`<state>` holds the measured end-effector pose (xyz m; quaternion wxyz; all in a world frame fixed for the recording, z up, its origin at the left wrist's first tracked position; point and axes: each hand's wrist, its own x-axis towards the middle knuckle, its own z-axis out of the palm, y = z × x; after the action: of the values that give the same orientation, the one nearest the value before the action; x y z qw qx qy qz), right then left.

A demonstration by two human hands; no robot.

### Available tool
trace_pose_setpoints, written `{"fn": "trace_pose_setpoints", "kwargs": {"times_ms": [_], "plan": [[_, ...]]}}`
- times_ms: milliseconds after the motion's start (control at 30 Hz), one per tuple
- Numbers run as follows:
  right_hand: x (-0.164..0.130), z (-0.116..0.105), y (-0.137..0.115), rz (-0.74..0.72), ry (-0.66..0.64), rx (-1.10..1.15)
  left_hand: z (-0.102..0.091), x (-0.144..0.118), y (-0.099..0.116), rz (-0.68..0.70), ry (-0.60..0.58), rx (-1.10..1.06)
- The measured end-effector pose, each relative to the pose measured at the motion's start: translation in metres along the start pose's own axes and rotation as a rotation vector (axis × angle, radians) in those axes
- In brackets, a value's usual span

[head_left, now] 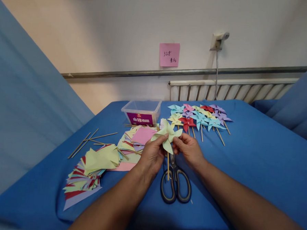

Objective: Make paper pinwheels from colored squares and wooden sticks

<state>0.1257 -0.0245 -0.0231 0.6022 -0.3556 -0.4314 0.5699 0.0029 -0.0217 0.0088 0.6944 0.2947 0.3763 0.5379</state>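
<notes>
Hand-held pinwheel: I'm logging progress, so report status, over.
Left hand and right hand pinching pale-green paper pinwheel. Wooden stick extends below it. Scissors close by, partly behind stick in view.

Matt paper pinwheel (168, 132), smooth plastic tub (140, 111), metal-bladed scissors (175, 168), cloth table cover (256, 158)

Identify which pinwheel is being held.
The pale green pinwheel, held between the left hand and right hand; the other pinwheels lie grouped on the blue cloth.

The pink note (169, 55) read "32" plus unclear characters, and the tub's (156, 114) purple label (139, 119) bore blurred Chinese lettering.
</notes>
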Motion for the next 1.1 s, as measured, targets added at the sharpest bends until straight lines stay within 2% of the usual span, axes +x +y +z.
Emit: {"fn": "trace_pose_setpoints", "kwargs": {"times_ms": [133, 367, 600, 867, 1100], "plan": [[0.0000, -0.0013, -0.0015, -0.020, 0.030, 0.016, 0.0012, -0.0012, -0.0002, -0.013, -0.007, -0.006], [-0.0002, -0.0042, -0.0001, -0.013, -0.030, 0.134, -0.0005, 0.0011, 0.0027, -0.018, 0.025, -0.022], [0.0002, -0.0022, 0.0008, -0.013, 0.010, 0.047, 0.0032, -0.0044, 0.0043, -0.093, -0.088, 0.039], [-0.0003, -0.0006, 0.0033, -0.003, -0.027, 0.017, -0.0013, 0.0018, 0.0011, -0.015, 0.026, -0.021], [0.0006, 0.0042, 0.0048, 0.016, 0.011, 0.018, 0.0008, -0.0006, -0.0008, -0.022, 0.003, 0.009]]}}
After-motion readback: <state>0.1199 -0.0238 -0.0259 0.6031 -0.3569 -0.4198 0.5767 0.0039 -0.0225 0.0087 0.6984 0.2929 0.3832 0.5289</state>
